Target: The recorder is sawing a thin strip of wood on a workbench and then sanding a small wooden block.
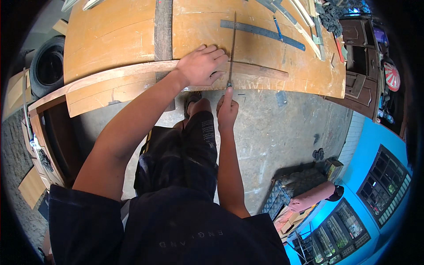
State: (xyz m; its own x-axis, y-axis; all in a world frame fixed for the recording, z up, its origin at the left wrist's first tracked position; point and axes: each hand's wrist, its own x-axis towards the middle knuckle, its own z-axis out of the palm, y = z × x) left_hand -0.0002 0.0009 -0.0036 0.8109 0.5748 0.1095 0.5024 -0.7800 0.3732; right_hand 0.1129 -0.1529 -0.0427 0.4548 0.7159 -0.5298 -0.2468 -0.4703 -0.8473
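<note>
A long, narrow wooden strip (128, 70) lies along the near edge of a scratched, orange-brown board tabletop (119, 22). My left hand (201, 65) holds the strip from above, fingers bent over its far side and thumb toward its near side. My right hand (228, 109) is closed around the handle of a handsaw, just off the table's near edge. The thin saw blade (233, 48), seen nearly edge-on, points away from me and crosses the strip just right of my left hand. Whether its teeth have cut into the wood cannot be made out.
A metal ruler (260, 32) lies beyond the strip, with a blue pencil (278, 28) across it. Several wood lengths (304, 33) sit at the far right. A dark crosspiece (163, 31) runs across the board. A tyre (47, 66) stands left, dark wooden furniture (360, 66) right.
</note>
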